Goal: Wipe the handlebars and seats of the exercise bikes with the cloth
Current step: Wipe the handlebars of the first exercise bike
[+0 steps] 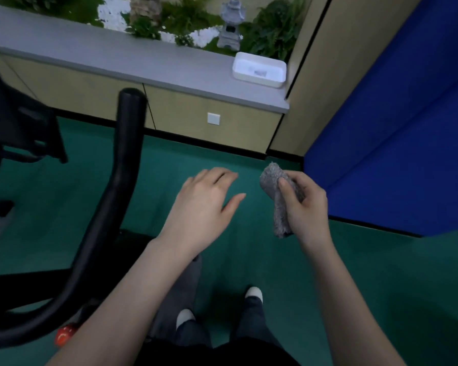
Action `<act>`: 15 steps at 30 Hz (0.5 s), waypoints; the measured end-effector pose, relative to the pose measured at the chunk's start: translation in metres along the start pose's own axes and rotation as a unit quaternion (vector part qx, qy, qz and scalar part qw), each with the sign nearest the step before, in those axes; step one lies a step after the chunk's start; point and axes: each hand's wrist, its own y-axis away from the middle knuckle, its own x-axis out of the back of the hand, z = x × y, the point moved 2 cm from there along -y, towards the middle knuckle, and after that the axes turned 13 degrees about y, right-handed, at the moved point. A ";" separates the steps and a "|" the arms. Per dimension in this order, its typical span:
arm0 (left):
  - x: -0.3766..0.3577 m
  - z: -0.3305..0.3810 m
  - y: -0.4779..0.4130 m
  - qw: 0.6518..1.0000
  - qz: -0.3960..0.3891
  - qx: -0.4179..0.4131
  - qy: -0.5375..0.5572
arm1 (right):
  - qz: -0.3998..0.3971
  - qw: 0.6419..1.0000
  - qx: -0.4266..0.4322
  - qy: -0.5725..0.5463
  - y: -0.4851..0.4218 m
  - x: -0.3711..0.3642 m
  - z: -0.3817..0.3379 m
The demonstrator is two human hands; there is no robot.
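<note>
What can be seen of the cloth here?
The cloth is grey and nubby-textured, bunched into a loose, roughly upright roll. The right hand grips its middle, thumb across the front, with both ends sticking out. It is held in the air above the green floor, clear of the handlebar.

Grey cloth (pixel 270 178) in my right hand (pixel 306 210), black handlebar (pixel 124 159) off to the left.
I see the cloth folded into a thick, nubbly roll and gripped roughly upright. The handlebar is a dark, rounded tube that curves upward and stands well apart from the cloth. It is possibly foam-padded, but blur hides its surface.
</note>
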 end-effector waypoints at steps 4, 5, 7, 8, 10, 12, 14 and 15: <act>-0.038 -0.005 -0.016 0.996 -0.069 0.046 -0.032 | 0.015 0.999 0.002 0.030 -0.001 0.025 0.034; -0.051 -0.001 -0.023 0.995 -0.082 0.052 -0.035 | 0.018 0.999 0.002 0.039 -0.004 0.037 0.045; -0.075 0.008 -0.034 0.992 -0.103 0.061 -0.032 | 0.023 0.998 -0.003 0.053 -0.009 0.058 0.069; -0.088 0.014 -0.040 0.991 -0.112 0.063 -0.037 | 0.027 0.998 -0.009 0.058 -0.013 0.070 0.082; -0.112 0.021 -0.052 0.988 -0.127 0.070 -0.053 | 0.031 0.997 -0.022 0.061 -0.017 0.091 0.106; -0.134 0.029 -0.063 0.985 -0.140 0.080 -0.064 | 0.040 0.997 -0.040 0.061 -0.021 0.112 0.131; -0.154 0.035 -0.072 0.981 -0.156 0.092 -0.075 | 0.046 0.996 -0.055 0.061 -0.024 0.131 0.152; -0.162 0.037 -0.076 0.978 -0.166 0.097 -0.080 | 0.047 0.995 -0.061 0.064 -0.026 0.140 0.161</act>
